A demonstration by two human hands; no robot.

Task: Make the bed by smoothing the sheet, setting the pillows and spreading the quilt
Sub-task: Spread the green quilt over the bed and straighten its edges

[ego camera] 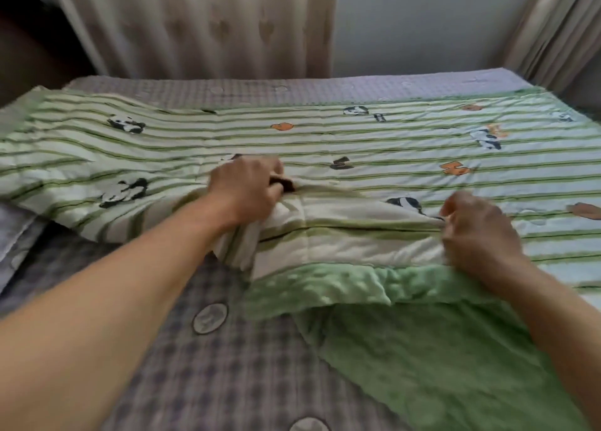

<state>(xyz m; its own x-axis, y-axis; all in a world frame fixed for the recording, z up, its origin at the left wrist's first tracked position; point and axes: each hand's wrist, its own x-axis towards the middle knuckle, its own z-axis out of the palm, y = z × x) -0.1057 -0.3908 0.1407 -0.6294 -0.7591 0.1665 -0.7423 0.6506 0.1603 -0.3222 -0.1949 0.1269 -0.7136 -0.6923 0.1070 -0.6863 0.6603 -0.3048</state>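
Note:
A green-and-white striped quilt (357,144) with panda prints lies across the far half of the bed, over a grey checked sheet (201,365). Its near edge is folded back in the middle, showing the plain green underside (439,349). My left hand (247,186) grips a bunched fold of the quilt at the centre. My right hand (478,229) pinches the same folded edge further right. A corner of a grey pillow (13,235) shows at the left edge.
Beige curtains (201,23) hang behind the bed on the left, and another curtain (559,27) hangs at the right. A pale wall (422,20) lies between them. The sheet's far strip (292,89) shows beyond the quilt.

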